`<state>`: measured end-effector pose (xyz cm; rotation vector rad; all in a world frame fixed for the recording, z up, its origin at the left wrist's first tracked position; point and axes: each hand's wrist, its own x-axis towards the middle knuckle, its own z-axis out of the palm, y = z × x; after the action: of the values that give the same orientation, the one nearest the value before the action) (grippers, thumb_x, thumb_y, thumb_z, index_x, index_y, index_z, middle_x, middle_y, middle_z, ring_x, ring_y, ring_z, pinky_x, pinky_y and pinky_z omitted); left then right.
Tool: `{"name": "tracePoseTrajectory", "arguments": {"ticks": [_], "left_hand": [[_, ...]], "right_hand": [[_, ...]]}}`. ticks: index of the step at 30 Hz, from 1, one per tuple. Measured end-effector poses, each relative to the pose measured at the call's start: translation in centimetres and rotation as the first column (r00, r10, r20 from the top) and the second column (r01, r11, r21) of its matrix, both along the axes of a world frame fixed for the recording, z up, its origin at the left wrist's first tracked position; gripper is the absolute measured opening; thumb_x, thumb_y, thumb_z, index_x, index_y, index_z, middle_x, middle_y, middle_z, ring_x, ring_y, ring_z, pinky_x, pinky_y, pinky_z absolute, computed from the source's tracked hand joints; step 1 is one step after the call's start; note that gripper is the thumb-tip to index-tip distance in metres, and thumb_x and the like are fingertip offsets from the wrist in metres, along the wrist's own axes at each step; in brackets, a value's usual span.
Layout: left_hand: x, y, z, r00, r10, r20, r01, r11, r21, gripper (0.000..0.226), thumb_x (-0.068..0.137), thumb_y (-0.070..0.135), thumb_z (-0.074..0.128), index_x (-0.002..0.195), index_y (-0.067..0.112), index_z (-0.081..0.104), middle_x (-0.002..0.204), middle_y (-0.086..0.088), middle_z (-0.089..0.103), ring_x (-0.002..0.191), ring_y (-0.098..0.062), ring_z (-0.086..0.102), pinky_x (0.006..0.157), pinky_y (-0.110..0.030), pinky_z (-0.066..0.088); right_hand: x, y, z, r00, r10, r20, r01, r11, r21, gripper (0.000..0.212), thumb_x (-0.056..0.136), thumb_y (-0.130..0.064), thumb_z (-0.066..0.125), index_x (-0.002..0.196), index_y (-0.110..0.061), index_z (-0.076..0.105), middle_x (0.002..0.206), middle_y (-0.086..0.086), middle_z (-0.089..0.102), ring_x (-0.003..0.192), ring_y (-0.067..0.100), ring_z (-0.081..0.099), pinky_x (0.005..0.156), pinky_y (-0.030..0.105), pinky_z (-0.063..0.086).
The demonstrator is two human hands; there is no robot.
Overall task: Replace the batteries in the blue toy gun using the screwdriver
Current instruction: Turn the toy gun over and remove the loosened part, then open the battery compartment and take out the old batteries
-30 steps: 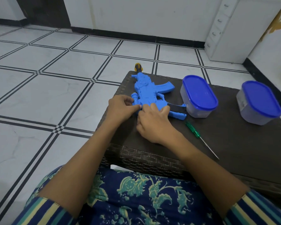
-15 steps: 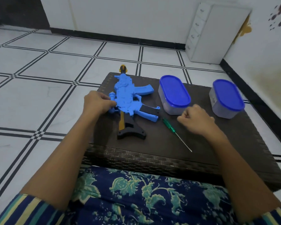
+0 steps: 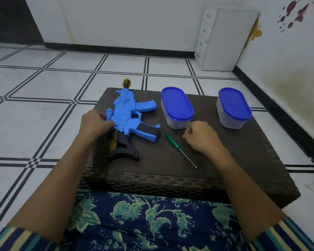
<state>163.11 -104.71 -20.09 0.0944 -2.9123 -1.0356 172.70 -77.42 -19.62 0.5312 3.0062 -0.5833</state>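
The blue toy gun [image 3: 124, 116] lies flat on the left part of the dark woven table [image 3: 243, 160], its yellow muzzle pointing away and its black stock towards me. My left hand [image 3: 95, 122] grips the gun's left side near a small blue knob. A green-handled screwdriver [image 3: 173, 141] lies on the table just right of the gun, its thin shaft pointing towards me. My right hand [image 3: 200, 137] hovers to the right of the screwdriver handle, fingers curled into a loose fist with nothing seen in it. No batteries are in sight.
Two translucent containers with blue lids stand at the back of the table, one in the middle [image 3: 177, 107] and one at the right [image 3: 233, 107]. White tiled floor surrounds the table. A white drawer cabinet [image 3: 225, 38] stands against the far wall.
My right hand left the gun and moved right past the screwdriver, then drifted slightly back towards it. The black stock is uncovered now. My left hand stays on the gun.
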Motion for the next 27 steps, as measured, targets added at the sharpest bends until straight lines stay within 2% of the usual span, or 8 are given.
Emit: {"name": "tracePoseTrajectory", "arguments": {"ticks": [3, 6, 9, 13, 15, 17, 20, 27], "left_hand": [[0.5, 0.1, -0.3, 1.0, 0.008, -0.002, -0.008, 0.999, 0.033, 0.012, 0.081, 0.014, 0.067, 0.092, 0.01, 0.065, 0.092, -0.014, 0.063, 0.087, -0.026, 0.058, 0.074, -0.032, 0.042], [1.4, 0.7, -1.1, 0.987, -0.032, -0.159, 0.02, 0.997, -0.072, 0.036, 0.085, 0.009, 0.057, 0.12, 0.0, 0.06, 0.118, -0.021, 0.06, 0.11, -0.036, 0.055, 0.092, -0.041, 0.043], [3.2, 2.1, -1.5, 0.937, -0.223, -0.27, 0.2, 0.974, -0.109, 0.041, 0.092, 0.019, 0.055, 0.13, 0.006, 0.053, 0.136, -0.014, 0.052, 0.125, -0.031, 0.047, 0.106, -0.043, 0.035], [4.7, 3.2, -2.4, 0.848, -0.517, -0.116, 0.467, 0.833, -0.296, 0.07, 0.082, 0.062, 0.044, 0.14, 0.023, 0.046, 0.154, 0.001, 0.034, 0.143, -0.015, 0.028, 0.118, -0.053, 0.011], [5.1, 3.3, -2.7, 0.835, -0.544, -0.079, 0.475, 0.786, -0.396, 0.091, 0.072, 0.077, 0.027, 0.145, 0.024, 0.039, 0.156, 0.005, 0.029, 0.145, -0.012, 0.022, 0.119, -0.051, 0.008], [5.3, 3.3, -2.5, 0.833, -0.539, -0.122, 0.449, 0.788, -0.421, 0.098, 0.07, 0.083, 0.025, 0.145, 0.023, 0.039, 0.155, 0.005, 0.032, 0.143, -0.011, 0.026, 0.118, -0.049, 0.015], [5.3, 2.9, -2.0, 0.817, -0.553, -0.164, 0.469, 0.803, -0.369, 0.102, 0.065, 0.089, 0.039, 0.138, 0.018, 0.049, 0.148, 0.001, 0.044, 0.137, -0.015, 0.038, 0.114, -0.042, 0.031], [5.1, 2.7, -2.1, 0.785, -0.583, -0.21, 0.493, 0.793, -0.359, 0.082, 0.067, 0.072, 0.06, 0.122, 0.011, 0.063, 0.136, -0.007, 0.057, 0.126, -0.022, 0.051, 0.106, -0.036, 0.04]], "right_hand": [[0.0, -2.0, 0.2, 0.976, 0.075, -0.205, -0.084, 0.996, -0.036, 0.017, 0.094, -0.018, 0.059, 0.084, -0.007, 0.067, 0.082, 0.008, 0.067, 0.075, 0.022, 0.063, 0.076, 0.044, 0.056], [0.0, -4.9, 0.2, 0.926, 0.228, -0.303, -0.251, 0.967, -0.04, 0.018, 0.097, -0.016, 0.053, 0.097, -0.005, 0.068, 0.095, 0.008, 0.067, 0.086, 0.022, 0.062, 0.079, 0.039, 0.052], [-0.4, -6.8, -0.2, 0.9, 0.338, -0.273, -0.345, 0.938, 0.027, 0.021, 0.099, -0.016, 0.048, 0.11, -0.005, 0.061, 0.11, 0.012, 0.061, 0.101, 0.025, 0.057, 0.089, 0.038, 0.046], [-1.1, -7.6, 0.3, 0.926, 0.358, -0.12, -0.36, 0.933, 0.003, 0.04, 0.093, -0.007, 0.053, 0.132, -0.005, 0.047, 0.132, 0.014, 0.052, 0.12, 0.029, 0.049, 0.101, 0.037, 0.042], [-1.5, -7.2, 0.5, 0.94, 0.335, -0.06, -0.338, 0.941, -0.037, 0.045, 0.089, -0.003, 0.055, 0.134, -0.005, 0.047, 0.132, 0.015, 0.054, 0.118, 0.029, 0.051, 0.099, 0.038, 0.046], [-1.9, -6.6, 0.4, 0.942, 0.327, -0.08, -0.334, 0.936, -0.112, 0.048, 0.086, 0.003, 0.056, 0.133, -0.006, 0.051, 0.129, 0.014, 0.057, 0.115, 0.028, 0.054, 0.096, 0.039, 0.049], [-1.9, -6.5, 0.4, 0.93, 0.336, -0.151, -0.365, 0.897, -0.249, 0.056, 0.081, 0.012, 0.056, 0.134, -0.007, 0.055, 0.126, 0.01, 0.061, 0.117, 0.022, 0.058, 0.096, 0.034, 0.051], [-1.6, -6.1, 0.1, 0.871, 0.462, -0.165, -0.491, 0.828, -0.27, 0.054, 0.079, 0.006, 0.072, 0.13, -0.009, 0.06, 0.127, 0.007, 0.064, 0.117, 0.018, 0.059, 0.098, 0.036, 0.052]]}}
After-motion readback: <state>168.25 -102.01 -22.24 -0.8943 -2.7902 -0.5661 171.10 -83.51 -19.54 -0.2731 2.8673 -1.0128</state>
